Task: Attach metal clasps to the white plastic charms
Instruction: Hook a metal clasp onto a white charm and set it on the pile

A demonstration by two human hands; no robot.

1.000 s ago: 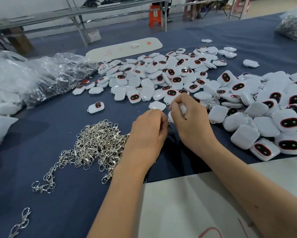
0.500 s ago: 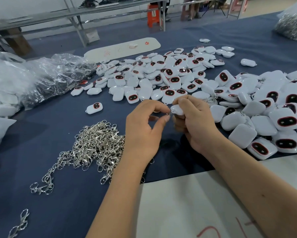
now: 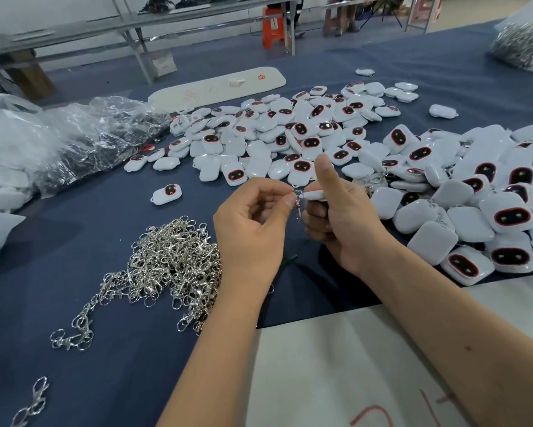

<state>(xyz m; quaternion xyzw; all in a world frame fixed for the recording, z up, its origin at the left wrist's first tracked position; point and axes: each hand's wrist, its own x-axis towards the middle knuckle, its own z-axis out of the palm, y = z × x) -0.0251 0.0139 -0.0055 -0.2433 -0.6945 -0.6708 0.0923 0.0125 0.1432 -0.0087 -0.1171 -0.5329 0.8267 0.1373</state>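
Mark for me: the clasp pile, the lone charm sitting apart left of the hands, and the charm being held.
clasp pile [image 3: 172,260], head view, middle of the heap.
lone charm [image 3: 166,194], head view, its white body.
held charm [image 3: 316,196], head view, white edge showing above the right hand's fingers.

Table [image 3: 74,241], covered in dark blue cloth, is carrying all items. Pile of metal clasps [image 3: 172,266] is lying near the front left as landmark. Behind and right of it, a wide spread of white charms [image 3: 290,134] is covering the cloth; one lone charm [image 3: 166,194] is lying just behind it. Left of the pile, crumpled clear plastic bags [image 3: 83,140] are resting. Right of the pile, a white sheet [image 3: 336,365] is overlapping the near edge. Far behind, a long white board [image 3: 216,86] is lying flat.
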